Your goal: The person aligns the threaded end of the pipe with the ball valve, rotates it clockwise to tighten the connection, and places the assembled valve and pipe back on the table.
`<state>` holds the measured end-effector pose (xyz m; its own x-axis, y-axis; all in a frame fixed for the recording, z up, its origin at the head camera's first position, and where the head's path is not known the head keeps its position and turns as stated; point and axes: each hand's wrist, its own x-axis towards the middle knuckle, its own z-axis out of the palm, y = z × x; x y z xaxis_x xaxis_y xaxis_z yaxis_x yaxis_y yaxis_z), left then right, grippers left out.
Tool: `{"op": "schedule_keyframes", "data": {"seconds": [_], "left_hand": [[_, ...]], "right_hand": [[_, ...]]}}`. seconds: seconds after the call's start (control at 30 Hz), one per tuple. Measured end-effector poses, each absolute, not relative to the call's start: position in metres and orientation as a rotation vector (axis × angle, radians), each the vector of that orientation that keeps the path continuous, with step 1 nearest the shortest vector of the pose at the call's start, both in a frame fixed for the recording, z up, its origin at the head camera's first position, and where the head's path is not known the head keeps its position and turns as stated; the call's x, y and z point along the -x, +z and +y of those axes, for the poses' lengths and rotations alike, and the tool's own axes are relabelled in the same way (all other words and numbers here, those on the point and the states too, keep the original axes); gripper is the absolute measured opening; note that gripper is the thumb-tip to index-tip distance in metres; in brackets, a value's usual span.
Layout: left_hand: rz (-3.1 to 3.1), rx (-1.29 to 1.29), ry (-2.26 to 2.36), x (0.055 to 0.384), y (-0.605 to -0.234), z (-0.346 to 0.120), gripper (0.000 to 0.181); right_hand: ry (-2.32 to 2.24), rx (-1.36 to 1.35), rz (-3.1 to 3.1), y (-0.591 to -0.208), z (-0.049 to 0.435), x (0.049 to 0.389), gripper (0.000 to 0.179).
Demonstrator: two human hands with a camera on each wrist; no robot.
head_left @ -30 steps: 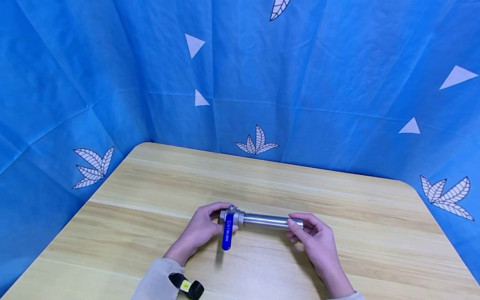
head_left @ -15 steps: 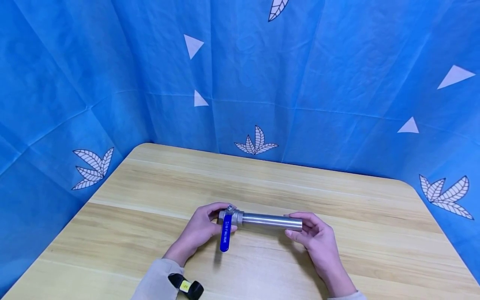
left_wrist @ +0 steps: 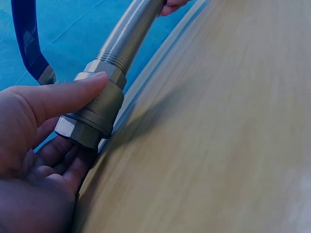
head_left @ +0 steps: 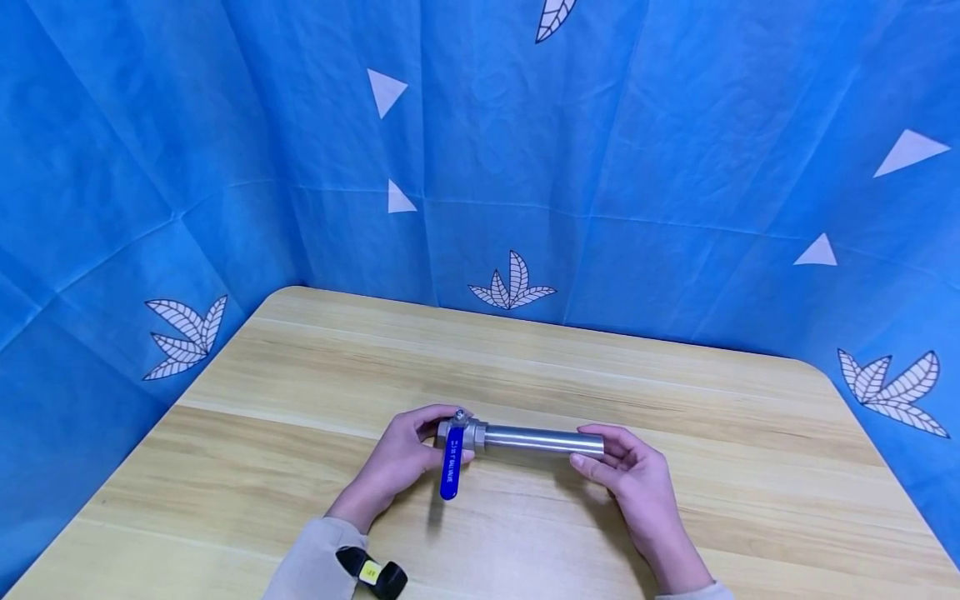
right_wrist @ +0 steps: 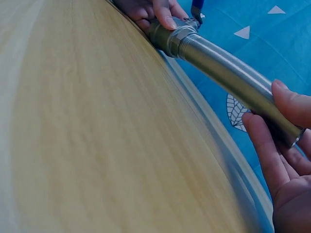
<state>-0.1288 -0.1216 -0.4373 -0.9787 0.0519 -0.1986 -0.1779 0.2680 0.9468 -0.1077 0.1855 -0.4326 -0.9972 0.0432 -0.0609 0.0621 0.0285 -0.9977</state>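
A blue curtain (head_left: 510, 125) spans the upper half of the frame I monitor remotely, above a wooden table (head_left: 540, 358). At lower centre, the right hand (head_left: 637, 479) pinches the free end of a metal pipe (head_left: 528, 439) between thumb and fingers; the left hand (head_left: 397, 454) grips the ball valve (head_left: 472, 435) joined to the pipe's left end, its blue handle (head_left: 452, 465) pointing toward the bottom edge.

Head view reaches me bright, fairly even; pale glare on surface (head_left: 517, 533) at bottom centre, bright streak along pipe (head_left: 525, 439). Both wrist views dimmer: in left one I see soft shadow beside valve (left_wrist: 110, 104); right one blurry toward lower right.
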Motion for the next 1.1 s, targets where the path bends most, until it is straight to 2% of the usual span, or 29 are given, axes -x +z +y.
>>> {"op": "schedule_keyframes", "data": {"seconds": [0.27,0.67,1.1], "left_hand": [[2.343,0.109,1.801,0.1285,-0.4366,-0.1218,0.062],[2.352,0.116,1.790,0.1281,-0.4359,-0.1208,0.063],[2.354,0.116,1.783,0.1278,-0.4351,-0.1203,0.060]], "right_hand": [[-2.134,-0.179,2.249,-0.4306,0.1842,0.1080,0.047],[-2.114,-0.176,2.246,-0.4330,0.1821,0.1085,0.032],[-2.067,-0.188,2.265,-0.4335,0.1812,0.1095,0.031]]}}
